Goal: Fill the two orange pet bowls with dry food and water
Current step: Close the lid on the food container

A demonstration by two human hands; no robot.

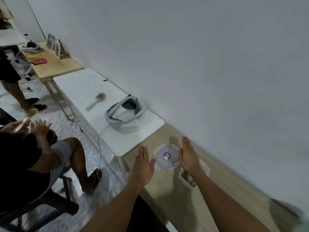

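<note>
A clear lidded plastic container (165,158) with a small coloured sticker on its lid stands on the wooden table (168,195) by the wall. My left hand (143,163) is flat and open just left of it, fingers extended. My right hand (189,156) is flat and open at its right side, close to or touching the lid edge. Under my right wrist lies a pale, blurred bowl-like object (190,178) with something brownish inside. No orange bowl is visible.
A white table (93,91) beyond holds a white headset (124,113) with a cable and a green-handled brush (96,101). A further wooden table (53,66) carries a red item and frames. A seated person (33,158) and a standing person (15,84) are at left.
</note>
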